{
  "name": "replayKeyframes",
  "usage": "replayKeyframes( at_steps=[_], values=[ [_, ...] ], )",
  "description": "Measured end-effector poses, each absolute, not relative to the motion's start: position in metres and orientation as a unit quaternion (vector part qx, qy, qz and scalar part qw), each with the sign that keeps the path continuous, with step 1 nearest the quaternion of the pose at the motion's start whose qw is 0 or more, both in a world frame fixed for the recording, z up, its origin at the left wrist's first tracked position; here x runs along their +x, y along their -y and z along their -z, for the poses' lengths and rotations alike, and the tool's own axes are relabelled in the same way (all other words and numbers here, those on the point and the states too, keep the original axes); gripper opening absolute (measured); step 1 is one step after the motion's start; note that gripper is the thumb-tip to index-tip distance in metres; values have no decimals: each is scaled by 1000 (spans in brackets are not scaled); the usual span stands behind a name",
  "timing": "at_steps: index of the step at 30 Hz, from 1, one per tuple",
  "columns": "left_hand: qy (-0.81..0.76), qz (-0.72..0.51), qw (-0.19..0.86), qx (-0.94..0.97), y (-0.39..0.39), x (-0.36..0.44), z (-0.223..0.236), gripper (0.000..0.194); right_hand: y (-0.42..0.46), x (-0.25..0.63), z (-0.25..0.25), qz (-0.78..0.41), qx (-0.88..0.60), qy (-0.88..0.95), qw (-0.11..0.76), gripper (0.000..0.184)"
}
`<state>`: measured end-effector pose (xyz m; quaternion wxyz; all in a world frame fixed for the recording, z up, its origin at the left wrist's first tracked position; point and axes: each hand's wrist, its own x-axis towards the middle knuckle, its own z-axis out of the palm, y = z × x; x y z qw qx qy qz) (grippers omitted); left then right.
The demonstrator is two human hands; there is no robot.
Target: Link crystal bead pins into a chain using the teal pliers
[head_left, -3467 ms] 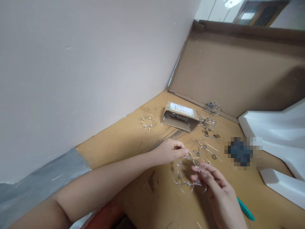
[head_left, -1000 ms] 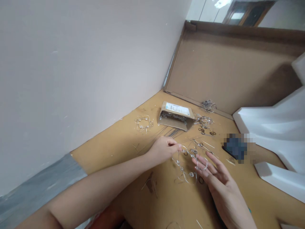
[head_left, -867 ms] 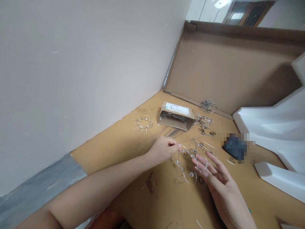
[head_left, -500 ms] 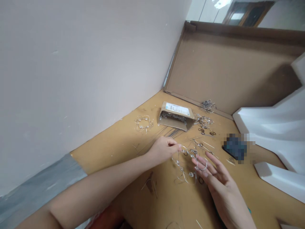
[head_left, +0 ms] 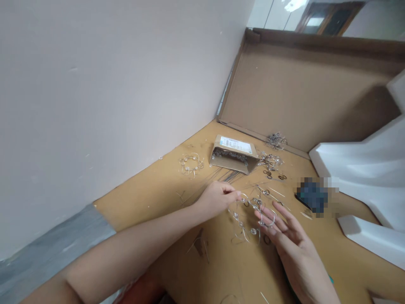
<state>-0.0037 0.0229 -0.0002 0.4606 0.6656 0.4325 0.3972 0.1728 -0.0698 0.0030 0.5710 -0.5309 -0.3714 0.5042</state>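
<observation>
My left hand (head_left: 218, 197) is closed, thumb and forefinger pinching the upper left part of a beaded wire ring (head_left: 241, 224). The ring carries clear round beads and curved wire ends, and it hangs just above the tabletop. On its right side, my right hand (head_left: 289, 236) is turned partly palm up with its fingers apart. The ring's wire loops lie across those fingers and touch them. A similar beaded wire ring (head_left: 191, 165) rests on the table farther left.
An open cardboard box (head_left: 236, 154) of clear beads lies on the table (head_left: 142, 202), straight wires before it. Right of it are tangled beaded wire pieces (head_left: 271, 161) and small dark rings (head_left: 281, 177). A blurred dark object (head_left: 313, 195) sits near white foam (head_left: 344, 158). A wall (head_left: 110, 93) borders the left.
Hardly anything differs. Both hands keep their places, and the lower beads of the ring have shifted very slightly.
</observation>
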Motion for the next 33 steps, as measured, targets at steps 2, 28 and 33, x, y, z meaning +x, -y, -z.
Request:
replayKeyframes(
  at_steps=[2, 28, 33],
  values=[
    [-433, -406, 453, 665, -23, -4, 0, 24, 69, 175, -1, -509, -530, 378, 564, 61],
    [-378, -373, 356, 769, -15, -7, 3, 23, 63, 176, 5, -532, -541, 371, 536, 38],
    [-415, -376, 367, 743, -17, -7, 1, 21, 63, 178, 7, -547, -522, 337, 561, 34]
  ],
)
